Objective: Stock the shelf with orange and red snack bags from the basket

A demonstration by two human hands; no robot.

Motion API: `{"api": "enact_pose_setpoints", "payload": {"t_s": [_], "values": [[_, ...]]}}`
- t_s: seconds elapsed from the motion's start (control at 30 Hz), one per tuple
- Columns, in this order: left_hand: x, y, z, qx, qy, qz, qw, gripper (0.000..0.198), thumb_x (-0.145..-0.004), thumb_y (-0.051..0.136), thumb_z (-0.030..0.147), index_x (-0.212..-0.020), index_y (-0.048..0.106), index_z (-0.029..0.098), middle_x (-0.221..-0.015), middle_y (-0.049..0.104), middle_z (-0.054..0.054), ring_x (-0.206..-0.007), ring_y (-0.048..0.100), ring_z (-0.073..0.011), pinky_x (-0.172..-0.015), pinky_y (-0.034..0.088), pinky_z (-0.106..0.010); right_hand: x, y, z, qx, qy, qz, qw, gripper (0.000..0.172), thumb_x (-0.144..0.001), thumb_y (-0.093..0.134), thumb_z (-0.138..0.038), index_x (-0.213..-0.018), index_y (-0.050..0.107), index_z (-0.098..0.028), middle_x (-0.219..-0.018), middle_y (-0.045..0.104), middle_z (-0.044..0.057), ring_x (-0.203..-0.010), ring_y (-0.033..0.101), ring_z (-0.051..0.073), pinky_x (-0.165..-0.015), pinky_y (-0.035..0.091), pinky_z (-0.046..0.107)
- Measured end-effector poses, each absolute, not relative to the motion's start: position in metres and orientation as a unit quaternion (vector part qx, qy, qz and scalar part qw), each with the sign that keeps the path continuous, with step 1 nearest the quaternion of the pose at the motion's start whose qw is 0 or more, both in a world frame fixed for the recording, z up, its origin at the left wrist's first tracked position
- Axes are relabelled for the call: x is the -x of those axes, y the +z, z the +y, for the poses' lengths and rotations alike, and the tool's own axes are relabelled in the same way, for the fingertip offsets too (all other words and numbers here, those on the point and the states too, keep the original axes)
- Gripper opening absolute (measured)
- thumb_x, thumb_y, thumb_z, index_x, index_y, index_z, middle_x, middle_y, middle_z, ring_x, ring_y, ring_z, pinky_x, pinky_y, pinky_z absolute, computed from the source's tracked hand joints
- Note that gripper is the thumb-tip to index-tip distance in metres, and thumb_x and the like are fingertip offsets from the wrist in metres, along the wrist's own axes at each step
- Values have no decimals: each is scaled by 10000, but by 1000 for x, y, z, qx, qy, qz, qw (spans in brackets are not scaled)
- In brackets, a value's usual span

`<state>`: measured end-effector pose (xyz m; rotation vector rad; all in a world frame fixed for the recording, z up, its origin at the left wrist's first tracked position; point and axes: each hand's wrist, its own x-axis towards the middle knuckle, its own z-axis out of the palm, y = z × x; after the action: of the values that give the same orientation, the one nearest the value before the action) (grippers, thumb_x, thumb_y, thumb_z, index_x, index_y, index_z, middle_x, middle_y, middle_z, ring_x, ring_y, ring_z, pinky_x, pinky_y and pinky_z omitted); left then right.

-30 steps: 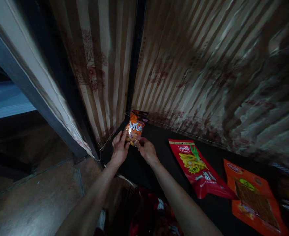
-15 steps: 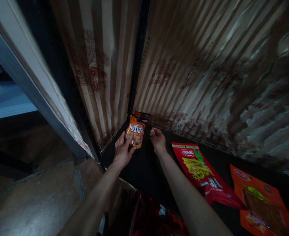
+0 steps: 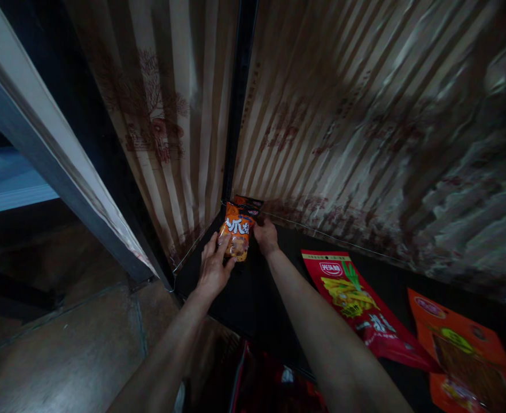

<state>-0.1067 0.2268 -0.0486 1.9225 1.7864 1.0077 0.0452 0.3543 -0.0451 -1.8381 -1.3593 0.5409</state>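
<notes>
A small orange snack packet (image 3: 236,230) stands in the far left corner of a black shelf (image 3: 253,292), leaning toward the striped wall. My left hand (image 3: 213,268) rests below it with fingers stretched up against the packet's left lower edge. My right hand (image 3: 265,236) reaches to the packet's right side, fingers curled at its upper right edge. Both forearms stretch in from the bottom of the view.
A red snack bag (image 3: 356,304) and an orange snack bag (image 3: 468,350) lie flat on the shelf to the right. Striped paper (image 3: 365,126) lines the back and side walls. More red packets (image 3: 274,384) sit on a level below. Brown floor (image 3: 63,350) lies at left.
My right hand has moved from in front of the packet up to its right side. The packet stands more upright in the corner. My left hand stays at its lower left.
</notes>
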Motion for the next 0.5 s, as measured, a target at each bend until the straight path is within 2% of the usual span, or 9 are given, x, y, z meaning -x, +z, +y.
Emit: {"api": "enact_pose_setpoints", "payload": {"t_s": [0.2, 0.5], "values": [[105, -46, 228, -675, 347, 631, 164, 599, -809, 574, 230, -1382, 402, 216, -1495, 275, -133, -1348, 308, -267, -1086, 298, -435, -48, -46, 352, 733, 223, -518, 381, 263, -771, 582, -355, -959, 661, -188, -980, 707, 101, -939, 649, 231, -806, 486, 320], [107, -47, 234, -668, 365, 624, 176, 612, -794, 591, 213, -1374, 404, 266, -1519, 257, -84, -1367, 295, -252, -1092, 305, -440, -42, -45, 355, 743, 222, -499, 388, 261, -746, 586, -317, -969, 646, -195, -973, 702, 103, -933, 651, 262, -804, 497, 359]]}}
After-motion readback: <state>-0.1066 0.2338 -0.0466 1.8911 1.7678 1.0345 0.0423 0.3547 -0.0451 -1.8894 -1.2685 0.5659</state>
